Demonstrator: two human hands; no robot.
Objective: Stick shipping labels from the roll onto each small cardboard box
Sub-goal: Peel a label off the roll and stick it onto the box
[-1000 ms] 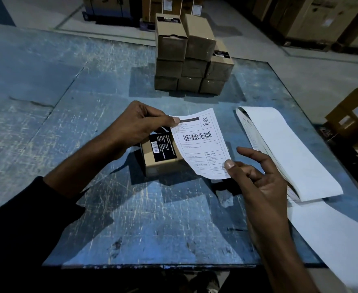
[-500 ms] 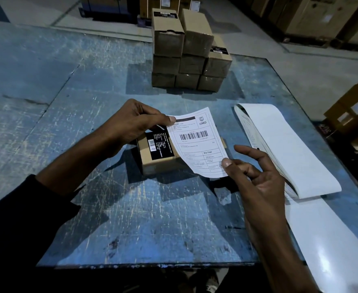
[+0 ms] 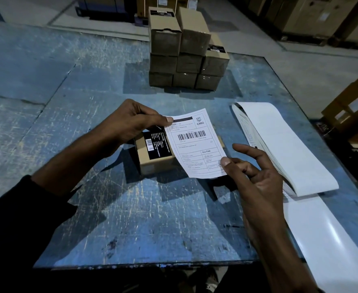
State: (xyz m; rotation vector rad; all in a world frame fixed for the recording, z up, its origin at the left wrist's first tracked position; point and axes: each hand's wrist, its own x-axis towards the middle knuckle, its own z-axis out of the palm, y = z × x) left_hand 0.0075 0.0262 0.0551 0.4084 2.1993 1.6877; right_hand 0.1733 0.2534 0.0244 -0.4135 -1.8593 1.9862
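Shipping label (image 3: pixel 196 142) remains suspended over small cardboard box (image 3: pixel 152 154), unmoved: left hand (image 3: pixel 127 125) fingers pinch its 10 o'clock corner, right hand (image 3: pixel 256 178) fingers its 5 o'clock corner. Application pending.

Scratched blue table (image 3: pixel 131 218): boxes (image 3: pixel 186 56), labels (image 3: pixel 287 149).

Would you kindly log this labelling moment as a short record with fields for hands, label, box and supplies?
left hand: pinches the label's top left corner
right hand: pinches the label's bottom right corner
shipping label: held over the box, not yet stuck down
small box: on the blue table, black sticker on top
label stack: right of the box
stacked boxes: far side of table
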